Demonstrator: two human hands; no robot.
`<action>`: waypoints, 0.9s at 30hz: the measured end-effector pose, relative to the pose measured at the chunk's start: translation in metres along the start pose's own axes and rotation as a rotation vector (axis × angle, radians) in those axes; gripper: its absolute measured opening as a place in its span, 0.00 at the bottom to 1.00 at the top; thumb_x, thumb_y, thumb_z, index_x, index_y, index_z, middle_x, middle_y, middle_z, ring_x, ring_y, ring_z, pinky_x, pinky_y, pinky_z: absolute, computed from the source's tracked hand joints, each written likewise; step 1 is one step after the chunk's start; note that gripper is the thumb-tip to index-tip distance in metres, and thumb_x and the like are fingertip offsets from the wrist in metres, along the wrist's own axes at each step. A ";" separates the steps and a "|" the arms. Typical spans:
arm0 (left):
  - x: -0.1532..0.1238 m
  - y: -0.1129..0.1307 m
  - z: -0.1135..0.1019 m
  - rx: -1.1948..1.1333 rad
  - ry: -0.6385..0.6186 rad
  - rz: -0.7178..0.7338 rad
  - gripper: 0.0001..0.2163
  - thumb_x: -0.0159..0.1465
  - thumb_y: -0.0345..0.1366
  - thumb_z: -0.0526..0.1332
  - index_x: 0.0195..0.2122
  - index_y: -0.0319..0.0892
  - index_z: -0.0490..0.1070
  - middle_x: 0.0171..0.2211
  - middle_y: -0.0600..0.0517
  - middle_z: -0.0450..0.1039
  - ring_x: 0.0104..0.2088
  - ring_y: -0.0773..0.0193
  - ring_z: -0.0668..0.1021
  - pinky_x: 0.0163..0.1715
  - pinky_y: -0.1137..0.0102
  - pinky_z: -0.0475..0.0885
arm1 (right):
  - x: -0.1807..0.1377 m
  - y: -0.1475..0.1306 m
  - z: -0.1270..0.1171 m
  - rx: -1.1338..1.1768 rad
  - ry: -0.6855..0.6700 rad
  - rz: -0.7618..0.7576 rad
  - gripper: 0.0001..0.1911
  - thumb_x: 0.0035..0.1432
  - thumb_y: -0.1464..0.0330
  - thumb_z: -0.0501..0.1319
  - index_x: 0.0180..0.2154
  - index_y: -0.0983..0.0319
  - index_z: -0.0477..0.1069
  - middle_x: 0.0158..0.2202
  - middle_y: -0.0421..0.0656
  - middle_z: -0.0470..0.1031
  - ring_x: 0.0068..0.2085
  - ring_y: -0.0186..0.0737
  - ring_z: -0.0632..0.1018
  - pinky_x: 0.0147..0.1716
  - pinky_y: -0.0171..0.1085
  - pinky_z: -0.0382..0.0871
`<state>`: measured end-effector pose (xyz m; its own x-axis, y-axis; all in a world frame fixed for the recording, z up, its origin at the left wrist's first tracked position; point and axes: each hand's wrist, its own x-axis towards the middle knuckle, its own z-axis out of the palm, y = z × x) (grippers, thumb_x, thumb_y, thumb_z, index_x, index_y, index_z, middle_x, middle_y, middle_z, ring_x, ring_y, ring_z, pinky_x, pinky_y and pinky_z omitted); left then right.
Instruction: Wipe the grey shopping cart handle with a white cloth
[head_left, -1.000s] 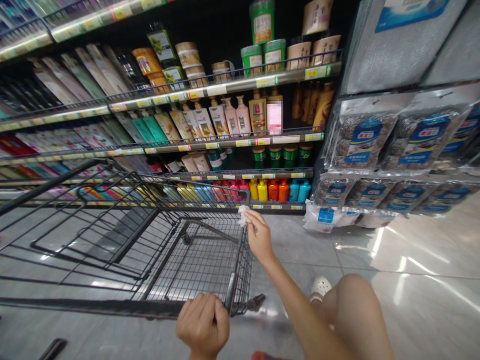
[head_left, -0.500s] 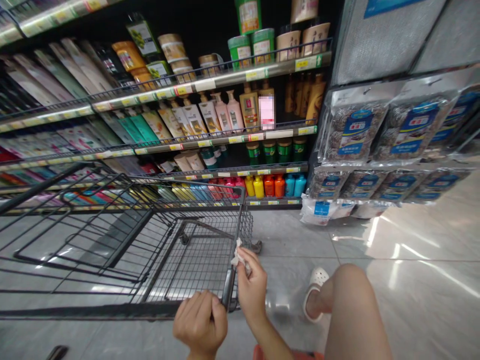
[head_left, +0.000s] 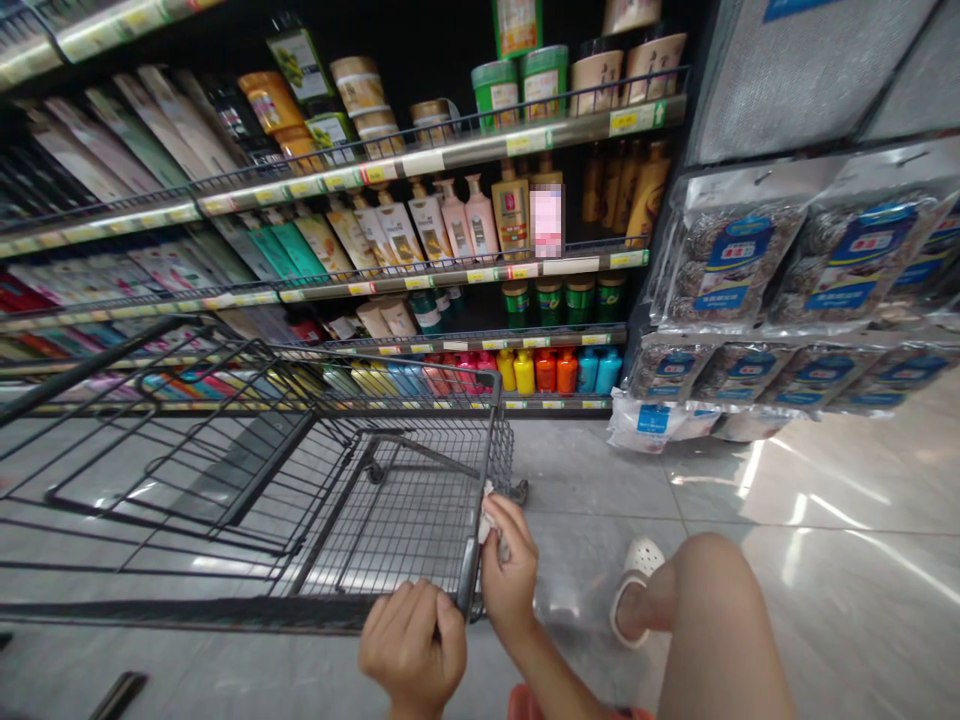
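Open floor (head_left: 787, 560) right of the cart (head_left: 300, 500) (wire walls leftward), shelves (head_left: 450, 280) beyond

I see cart (head_left: 315, 470): dark grey wire mesh | wipe (head_left: 487, 518): white, crumpled, at my right grip (head_left: 510, 575) | floor (head_left: 787, 540): pale grey glossy tiles | sandal (head_left: 634, 580): white | bottom-shelf bottles (head_left: 555, 370), centre of frame: yellow, orange, blue, pink | jars (head_left: 559, 303): green | bags (head_left: 720, 270), right of frame: clear with blue-white labels

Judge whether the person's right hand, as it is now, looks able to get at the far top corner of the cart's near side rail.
Probably yes. The right hand, holding a white wipe, already rests on that rail of the cart, and nothing blocks the bar up to the corner.
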<state>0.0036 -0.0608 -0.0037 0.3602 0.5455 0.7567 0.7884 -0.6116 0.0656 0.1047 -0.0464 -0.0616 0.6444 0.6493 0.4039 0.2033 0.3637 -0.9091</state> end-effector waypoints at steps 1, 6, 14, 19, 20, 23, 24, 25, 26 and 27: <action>0.000 0.000 0.001 -0.001 -0.004 0.002 0.11 0.57 0.25 0.53 0.19 0.44 0.58 0.15 0.56 0.60 0.19 0.66 0.63 0.23 0.68 0.53 | 0.001 0.002 0.001 -0.013 -0.007 -0.029 0.18 0.60 0.76 0.50 0.46 0.59 0.74 0.45 0.48 0.76 0.48 0.40 0.76 0.47 0.41 0.72; -0.001 -0.002 0.006 0.002 0.000 -0.006 0.12 0.58 0.26 0.52 0.19 0.44 0.57 0.15 0.56 0.58 0.19 0.66 0.62 0.23 0.67 0.52 | 0.001 0.008 0.001 -0.076 -0.028 -0.075 0.19 0.62 0.75 0.49 0.50 0.59 0.70 0.49 0.49 0.73 0.51 0.42 0.73 0.50 0.44 0.69; 0.002 0.000 0.004 0.040 -0.032 0.008 0.12 0.57 0.26 0.53 0.18 0.44 0.57 0.15 0.56 0.57 0.19 0.65 0.62 0.24 0.67 0.53 | 0.058 0.030 0.011 -0.100 0.006 0.003 0.18 0.60 0.74 0.48 0.46 0.61 0.73 0.45 0.49 0.74 0.48 0.39 0.74 0.50 0.41 0.68; 0.002 -0.001 0.007 0.048 -0.008 0.015 0.11 0.57 0.26 0.53 0.18 0.44 0.58 0.15 0.56 0.58 0.19 0.65 0.62 0.24 0.67 0.54 | 0.104 0.045 0.021 -0.095 0.018 0.023 0.18 0.55 0.74 0.50 0.42 0.64 0.75 0.42 0.50 0.75 0.45 0.41 0.75 0.49 0.42 0.68; 0.002 -0.001 0.008 0.047 -0.002 0.017 0.11 0.57 0.26 0.53 0.18 0.44 0.58 0.15 0.56 0.58 0.19 0.65 0.62 0.24 0.67 0.53 | 0.108 0.048 0.023 -0.090 0.026 0.035 0.18 0.55 0.74 0.50 0.41 0.64 0.76 0.41 0.50 0.76 0.45 0.41 0.75 0.49 0.42 0.68; 0.002 -0.002 0.010 0.050 0.010 0.023 0.11 0.57 0.26 0.53 0.18 0.44 0.58 0.14 0.56 0.58 0.19 0.65 0.63 0.24 0.67 0.53 | 0.109 0.051 0.023 -0.041 0.021 0.076 0.19 0.53 0.75 0.50 0.41 0.63 0.77 0.42 0.48 0.78 0.46 0.40 0.76 0.51 0.42 0.68; 0.002 -0.002 0.010 0.051 0.014 0.024 0.11 0.56 0.26 0.53 0.18 0.44 0.58 0.14 0.56 0.58 0.19 0.65 0.63 0.24 0.67 0.53 | 0.106 0.052 0.022 -0.019 0.008 0.091 0.19 0.53 0.75 0.50 0.40 0.63 0.77 0.42 0.47 0.78 0.46 0.40 0.76 0.51 0.42 0.68; 0.002 -0.002 0.010 0.053 0.014 0.025 0.12 0.56 0.26 0.54 0.18 0.44 0.58 0.14 0.56 0.58 0.18 0.66 0.63 0.24 0.67 0.53 | 0.101 0.051 0.021 0.003 -0.005 0.109 0.19 0.53 0.75 0.51 0.40 0.62 0.77 0.43 0.46 0.78 0.47 0.40 0.77 0.52 0.42 0.68; 0.003 -0.002 0.011 0.056 0.014 0.027 0.11 0.56 0.26 0.54 0.18 0.44 0.57 0.14 0.56 0.58 0.18 0.66 0.63 0.24 0.67 0.53 | 0.094 0.050 0.019 0.022 -0.016 0.129 0.19 0.53 0.75 0.51 0.40 0.62 0.78 0.43 0.46 0.79 0.47 0.40 0.77 0.52 0.43 0.68; 0.003 -0.002 0.011 0.059 0.014 0.029 0.11 0.56 0.26 0.54 0.18 0.44 0.57 0.14 0.56 0.58 0.19 0.66 0.63 0.24 0.67 0.53 | 0.087 0.048 0.016 0.037 -0.025 0.151 0.19 0.53 0.75 0.51 0.40 0.61 0.78 0.44 0.45 0.79 0.47 0.40 0.77 0.52 0.43 0.68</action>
<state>0.0088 -0.0519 -0.0085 0.3764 0.5202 0.7667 0.8063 -0.5915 0.0055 0.1589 0.0387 -0.0685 0.6466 0.7150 0.2659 0.0782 0.2846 -0.9554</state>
